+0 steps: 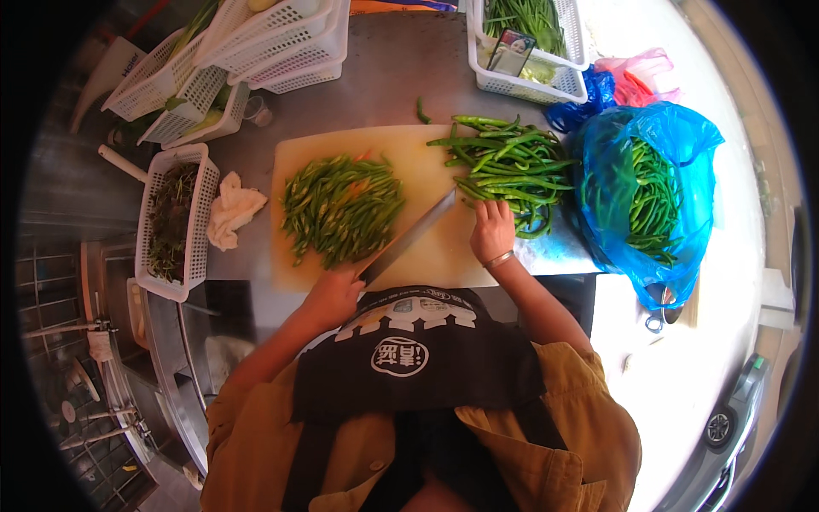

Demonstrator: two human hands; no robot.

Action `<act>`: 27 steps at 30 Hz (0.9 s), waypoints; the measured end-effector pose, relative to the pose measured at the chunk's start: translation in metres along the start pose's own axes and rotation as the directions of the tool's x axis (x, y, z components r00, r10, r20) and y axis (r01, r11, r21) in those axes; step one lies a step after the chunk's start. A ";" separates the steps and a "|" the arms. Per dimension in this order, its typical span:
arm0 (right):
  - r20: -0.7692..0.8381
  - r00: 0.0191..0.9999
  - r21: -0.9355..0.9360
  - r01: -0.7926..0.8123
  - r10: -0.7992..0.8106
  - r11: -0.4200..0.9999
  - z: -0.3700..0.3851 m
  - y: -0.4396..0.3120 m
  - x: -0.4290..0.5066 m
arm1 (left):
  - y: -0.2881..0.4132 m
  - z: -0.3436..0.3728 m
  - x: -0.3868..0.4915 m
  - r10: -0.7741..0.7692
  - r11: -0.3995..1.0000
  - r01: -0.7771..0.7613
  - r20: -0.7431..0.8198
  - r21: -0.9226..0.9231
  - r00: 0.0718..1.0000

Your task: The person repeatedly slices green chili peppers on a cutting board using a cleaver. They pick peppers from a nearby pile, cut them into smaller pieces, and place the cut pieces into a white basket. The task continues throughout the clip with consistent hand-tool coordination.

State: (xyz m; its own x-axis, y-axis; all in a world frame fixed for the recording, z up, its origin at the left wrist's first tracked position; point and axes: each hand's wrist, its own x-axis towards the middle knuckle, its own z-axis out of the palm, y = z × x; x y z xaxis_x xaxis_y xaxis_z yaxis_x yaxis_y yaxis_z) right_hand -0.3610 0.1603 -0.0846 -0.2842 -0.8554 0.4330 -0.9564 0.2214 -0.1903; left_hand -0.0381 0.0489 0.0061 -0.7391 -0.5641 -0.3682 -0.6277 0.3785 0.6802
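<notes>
My left hand grips the handle of a long kitchen knife. Its blade slants up and to the right across a pale cutting board. Left of the blade lies a heap of sliced green peppers with a few reddish pieces. My right hand, a bracelet at its wrist, is at the near edge of a pile of whole long green peppers. The pile spans the board's right edge and the metal table. The right fingers are close together; whether a pepper is held beneath them is hidden.
A blue plastic bag of green peppers stands at the right. A white basket of dark leaves and a crumpled white cloth lie left of the board. Stacked vegetable baskets stand far left, more baskets far right.
</notes>
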 end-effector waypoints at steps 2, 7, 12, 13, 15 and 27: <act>0.086 0.996 -0.080 0.009 -0.002 0.997 -0.001 0.011 0.001 | -0.004 0.001 -0.003 -0.015 1.000 0.015 0.056 0.007 0.998; 0.082 0.990 0.001 0.116 -0.115 0.993 -0.003 -0.001 -0.002 | -0.016 0.005 0.001 -0.053 0.999 0.053 -0.031 -0.002 0.998; 0.135 0.933 0.217 0.300 -0.333 0.929 0.000 -0.066 -0.015 | -0.022 0.001 0.014 -0.054 0.998 0.048 -0.184 -0.040 0.981; 0.201 0.913 0.281 0.294 -0.356 0.913 0.002 -0.073 -0.012 | -0.021 0.001 0.015 -0.073 0.997 0.064 -0.183 -0.052 0.980; 0.327 0.849 0.419 0.263 -0.414 0.869 0.009 -0.083 -0.009 | -0.019 0.002 0.014 -0.071 0.997 0.067 -0.173 -0.033 0.982; 0.057 0.955 0.534 0.217 -0.291 0.817 0.023 -0.055 -0.011 | -0.012 0.007 0.009 -0.053 0.997 0.064 -0.200 0.052 0.978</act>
State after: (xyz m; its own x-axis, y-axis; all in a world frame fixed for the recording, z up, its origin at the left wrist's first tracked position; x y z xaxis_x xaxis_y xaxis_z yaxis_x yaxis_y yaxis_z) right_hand -0.3035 0.1469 -0.0987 0.0106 -0.9081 0.4186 -0.8076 -0.2546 -0.5320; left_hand -0.0391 0.0446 -0.0101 -0.6412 -0.7186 -0.2692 -0.6857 0.3790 0.6214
